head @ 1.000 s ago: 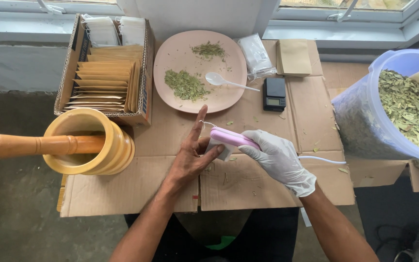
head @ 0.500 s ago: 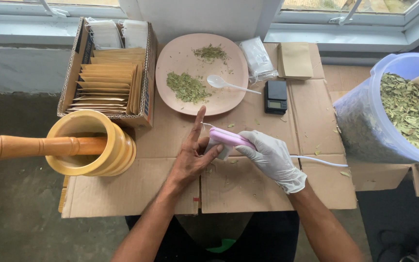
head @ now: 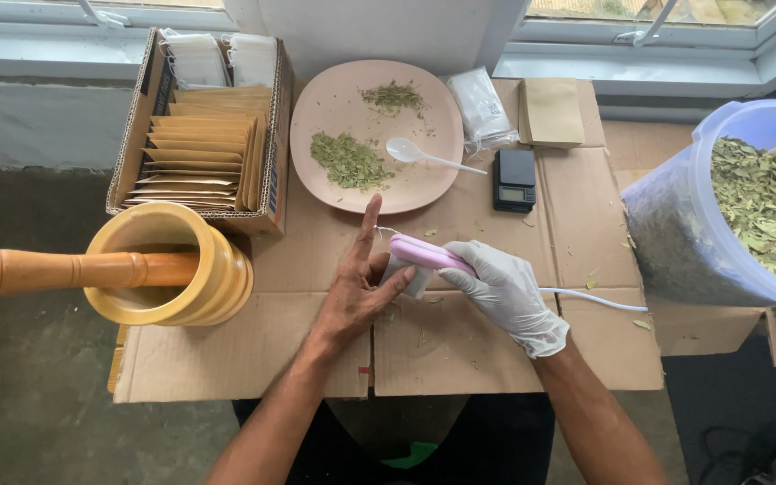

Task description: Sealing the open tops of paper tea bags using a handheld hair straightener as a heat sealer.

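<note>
Gloved right hand (head: pixel 507 292) grips pink sealer (head: pixel 430 255) on cardboard; bare left hand (head: pixel 358 289) pinches small white bag (head: pixel 403 274) under it. Plate (head: pixel 316 108) holds leaf piles (head: pixel 348 161), spoon (head: pixel 424 156); bucket (head: pixel 675 242) full of leaves; box (head: pixel 273 180) holds envelopes (head: pixel 195 162).

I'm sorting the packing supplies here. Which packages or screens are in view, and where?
Cardboard box, far left: open, brown, holding tan envelopes and white bags.
Clear packet, right of the plate: crinkled plastic, white contents.
Tan pouch, far right: flat, rectangular.
Scale, below the packet: small, black, grey screen.
White sachet, between the left hand and gloved right hand.
</note>
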